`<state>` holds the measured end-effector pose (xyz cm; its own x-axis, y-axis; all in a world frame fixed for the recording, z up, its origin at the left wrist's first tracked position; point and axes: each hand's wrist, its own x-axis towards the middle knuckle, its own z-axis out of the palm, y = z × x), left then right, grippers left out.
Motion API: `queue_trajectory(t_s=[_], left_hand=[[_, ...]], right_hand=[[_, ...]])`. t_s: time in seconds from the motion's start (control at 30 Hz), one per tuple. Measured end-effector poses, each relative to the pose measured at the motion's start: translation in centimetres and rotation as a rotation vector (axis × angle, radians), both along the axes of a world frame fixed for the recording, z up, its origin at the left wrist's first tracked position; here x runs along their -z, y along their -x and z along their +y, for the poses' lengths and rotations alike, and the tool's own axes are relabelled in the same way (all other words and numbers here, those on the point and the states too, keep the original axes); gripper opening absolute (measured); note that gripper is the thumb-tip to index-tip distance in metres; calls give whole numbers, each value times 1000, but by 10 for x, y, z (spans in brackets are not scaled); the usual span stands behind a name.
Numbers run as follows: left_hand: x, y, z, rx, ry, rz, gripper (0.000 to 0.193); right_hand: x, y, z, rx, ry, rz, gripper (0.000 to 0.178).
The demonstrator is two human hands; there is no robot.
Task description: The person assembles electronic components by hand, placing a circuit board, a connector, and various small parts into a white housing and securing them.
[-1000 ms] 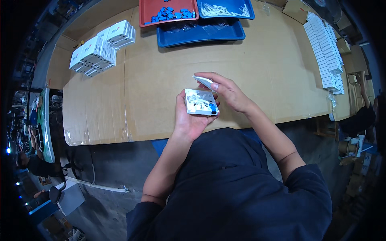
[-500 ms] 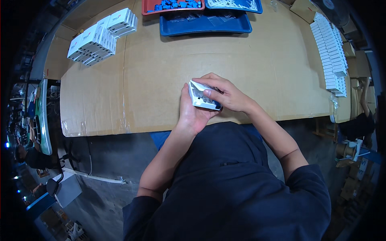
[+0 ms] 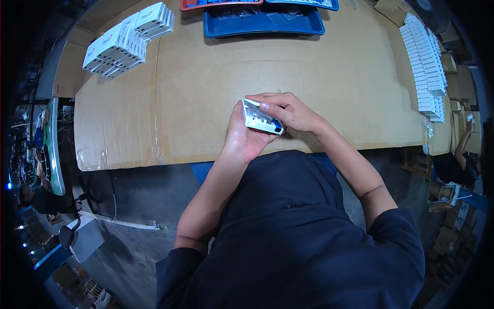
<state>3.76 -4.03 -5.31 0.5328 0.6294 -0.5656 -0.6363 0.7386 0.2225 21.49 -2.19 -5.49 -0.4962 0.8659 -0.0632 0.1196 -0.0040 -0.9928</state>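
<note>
Near the table's front edge, a small white plastic housing (image 3: 261,122) rests tilted in my left hand (image 3: 242,135), whose palm and fingers cradle it from below and from the left. Its open side shows pale inner parts and a dark blue piece (image 3: 278,125) at the right end. My right hand (image 3: 292,111) is closed over the housing's far edge, thumb bent across the opening. What the right fingertips touch behind that edge is hidden.
White boxy units (image 3: 116,49) stand stacked at the far left. Long rows of similar white pieces (image 3: 424,67) line the right side. A blue tray (image 3: 263,29) with clear bags sits at the back, below a red tray (image 3: 221,5) of blue parts. Cardboard (image 3: 200,77) covers the table.
My right hand has shifted slightly over the housing, and its fingers lie flatter along the far edge. More of the inside and the blue piece now shows. The whole view has shifted a little.
</note>
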Motion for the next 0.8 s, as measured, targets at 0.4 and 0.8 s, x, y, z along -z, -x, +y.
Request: queue_trajectory(t_s=[0.4,0.8], left_hand=[[8,4,5,21,3,-21,54],[4,1,1,-27,7,10,57]], right_hand=[[-4,-1,10,-50,112,-97,40],[-5,0,8,-79,149,-99,43]])
